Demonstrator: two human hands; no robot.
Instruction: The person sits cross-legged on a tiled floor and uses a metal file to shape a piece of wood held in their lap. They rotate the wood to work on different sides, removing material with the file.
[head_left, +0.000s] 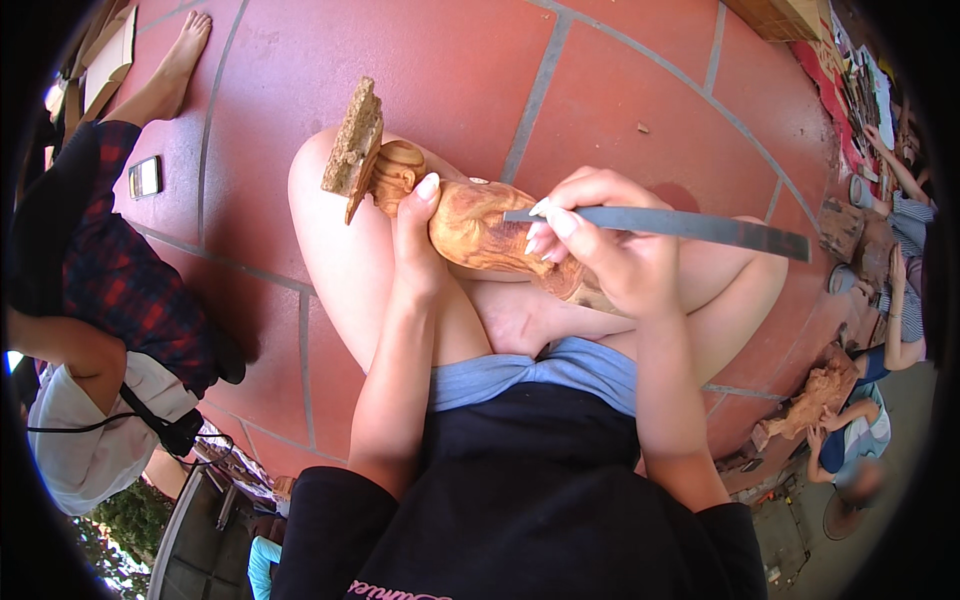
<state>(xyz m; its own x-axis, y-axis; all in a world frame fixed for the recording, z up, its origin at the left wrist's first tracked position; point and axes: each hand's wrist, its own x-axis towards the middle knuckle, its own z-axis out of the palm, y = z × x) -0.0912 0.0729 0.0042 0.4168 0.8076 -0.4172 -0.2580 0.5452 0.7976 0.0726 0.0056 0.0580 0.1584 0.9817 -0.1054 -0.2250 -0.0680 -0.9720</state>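
9 o'clock: a co-worker (130, 280) in plaid and white sits on red floor tile (420, 50), one bare foot out toward 10 o'clock. Phone (145, 177), light-cased, lies flat on the tile between 9 and 10 o'clock, near that leg.

11 o'clock of centre: rough slab (355, 140), brown, at the head end of the figure. Left hand (415, 235) just right of it, fingers gripping the figure at the neck; thumb on top, other fingers hidden behind.

12 o'clock, just above centre: figure (475, 222), carved wood, tilted over the bare crossed legs (340, 250), head toward 11 o'clock, lower end toward the right.

2 o'clock: right hand (625, 255), fingers closed around the blade (720, 228), a flat grey metal strip. Its tip overlaps the figure's middle; contact cannot be confirmed. Far end points to 3 o'clock.

Between 3 and 4 o'clock: reddish wood block (815, 395), another worker's hands at it.
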